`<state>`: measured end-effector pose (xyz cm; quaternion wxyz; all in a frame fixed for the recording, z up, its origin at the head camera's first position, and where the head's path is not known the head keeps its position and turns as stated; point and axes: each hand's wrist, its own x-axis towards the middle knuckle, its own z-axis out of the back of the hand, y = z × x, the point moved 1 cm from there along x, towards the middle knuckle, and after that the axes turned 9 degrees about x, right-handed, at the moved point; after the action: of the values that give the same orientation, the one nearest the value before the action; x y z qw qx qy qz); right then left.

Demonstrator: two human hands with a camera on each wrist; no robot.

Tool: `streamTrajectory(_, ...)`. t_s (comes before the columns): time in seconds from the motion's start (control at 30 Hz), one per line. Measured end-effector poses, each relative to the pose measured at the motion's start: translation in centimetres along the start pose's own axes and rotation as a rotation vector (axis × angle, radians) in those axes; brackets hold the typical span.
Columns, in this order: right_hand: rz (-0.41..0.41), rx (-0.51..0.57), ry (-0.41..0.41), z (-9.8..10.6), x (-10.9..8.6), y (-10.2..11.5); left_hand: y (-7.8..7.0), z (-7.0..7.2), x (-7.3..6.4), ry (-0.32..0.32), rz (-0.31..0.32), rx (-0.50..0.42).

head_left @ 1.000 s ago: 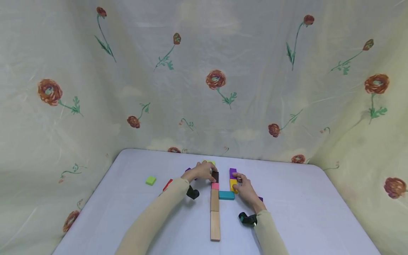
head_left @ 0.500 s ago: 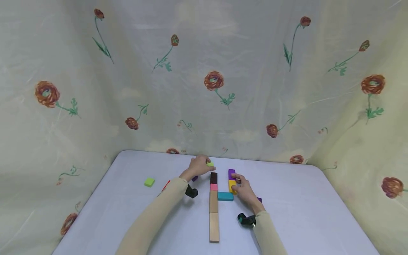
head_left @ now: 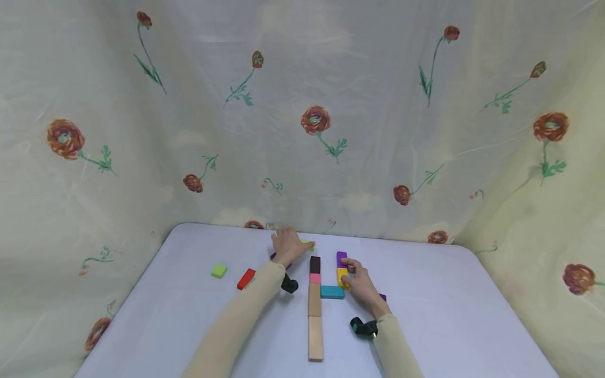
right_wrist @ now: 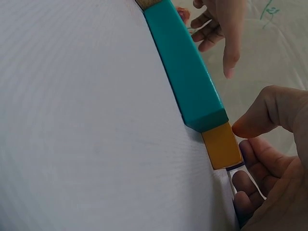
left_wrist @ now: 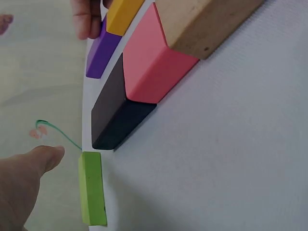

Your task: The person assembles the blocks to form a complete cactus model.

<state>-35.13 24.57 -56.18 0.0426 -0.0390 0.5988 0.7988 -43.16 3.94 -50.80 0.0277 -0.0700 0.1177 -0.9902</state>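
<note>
My left hand (head_left: 287, 247) hovers with fingers spread near the far edge, its thumb over a lime-green block (left_wrist: 93, 190); nothing is held. My right hand (head_left: 360, 283) stays beside a yellow block (head_left: 341, 272) and a purple block (head_left: 341, 257) set end to end. Its thumb touches the yellow block, and its bent fingers lie by the purple one. A black block (head_left: 315, 265), a pink block (head_left: 315, 279) and two wooden blocks (head_left: 315, 338) form a column. A teal block (head_left: 332, 292) runs from the column toward the yellow block.
Left of the column lie a red block (head_left: 246, 279) and another lime-green block (head_left: 219, 271). A second purple block (head_left: 273, 256) is partly hidden by my left hand. One more purple block (head_left: 383, 297) shows behind my right wrist. A floral curtain (head_left: 359, 157) hangs behind the table (head_left: 449, 315).
My left hand has left the black block and moved away and left, its fingers spreading over the lime-green block. More of the red block shows. My right hand stays put.
</note>
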Motion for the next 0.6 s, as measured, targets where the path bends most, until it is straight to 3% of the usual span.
streamTrajectory(0.3, 0.005, -0.002, 0.0, -0.1, 0.1, -0.1, -0.6, -0.9, 0.4, 0.051, 0.031, 0.098)
streamTrajectory(0.5, 0.014, -0.003, 0.008, 0.0, 0.2, -0.5, -0.7, -1.3, 0.6, 0.078, 0.028, 0.075)
streamTrajectory(0.6, 0.011, 0.004, 0.003, 0.1, 0.1, -0.3, -0.5, -1.0, 0.8, 0.095, -0.015, 0.029)
